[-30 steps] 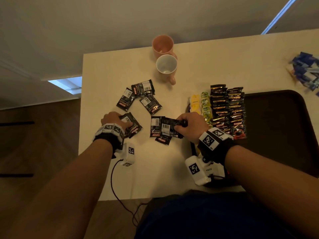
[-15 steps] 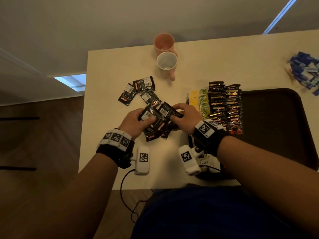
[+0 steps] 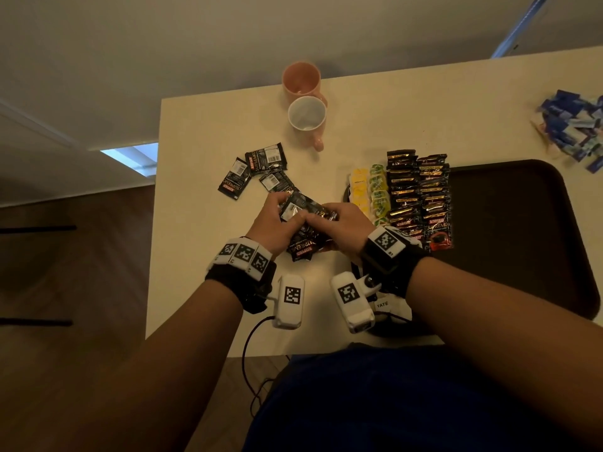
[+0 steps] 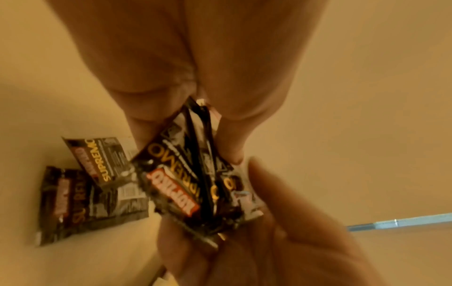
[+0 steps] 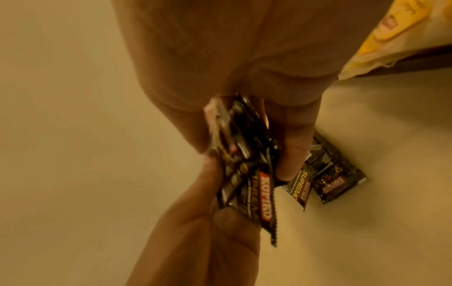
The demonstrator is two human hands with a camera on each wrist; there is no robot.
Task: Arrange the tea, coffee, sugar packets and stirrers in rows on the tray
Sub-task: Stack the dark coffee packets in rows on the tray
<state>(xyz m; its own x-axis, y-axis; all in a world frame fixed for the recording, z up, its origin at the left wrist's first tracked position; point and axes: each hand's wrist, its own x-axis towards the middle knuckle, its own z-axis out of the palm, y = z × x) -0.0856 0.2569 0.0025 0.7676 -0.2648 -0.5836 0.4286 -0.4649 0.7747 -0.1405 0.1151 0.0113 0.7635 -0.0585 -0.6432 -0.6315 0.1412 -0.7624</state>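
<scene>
Black foil coffee sachets [image 3: 301, 223] form a bunch pinched from both sides by the left hand [image 3: 272, 225] and right hand [image 3: 342, 225] above the cream tabletop [image 3: 202, 288], beside the dark tray [image 3: 522, 223].

Looks like a home or office pantry corner: cream table [image 3: 202, 288] under the hands, two mugs [image 3: 305, 102] beyond them, dark serving tray [image 3: 522, 256] to their right w/ drink sachets, wood floor left, plain wall behind.
</scene>
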